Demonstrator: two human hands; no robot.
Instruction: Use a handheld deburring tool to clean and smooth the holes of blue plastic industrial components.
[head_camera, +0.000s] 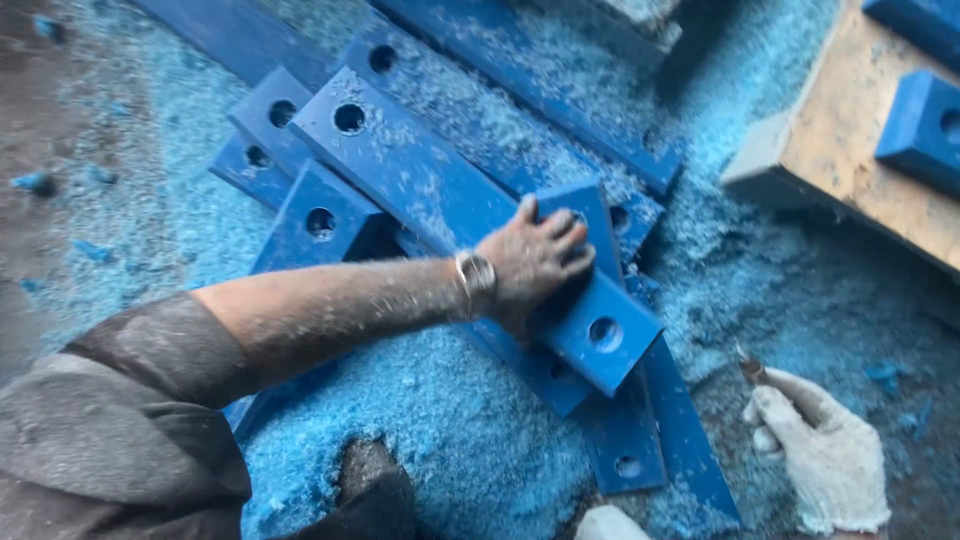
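Blue plastic block, short, with a round hole near its lower end, lies on top of a heap of long blue bars with drilled holes, centre of view. Left hand, bare and dusted with shavings, rests on the block's upper end, fingers spread and curled over its top edge, pressing or gripping it; wristwatch on that wrist, grey sleeve pushed up the forearm. Right hand, in a white work glove, sits lower right, well apart from the block, fingers closed round a small thin tool whose kind I cannot tell. Pale blue shavings cover the floor all round the bars. Upper right, a wooden board carries more blue blocks.
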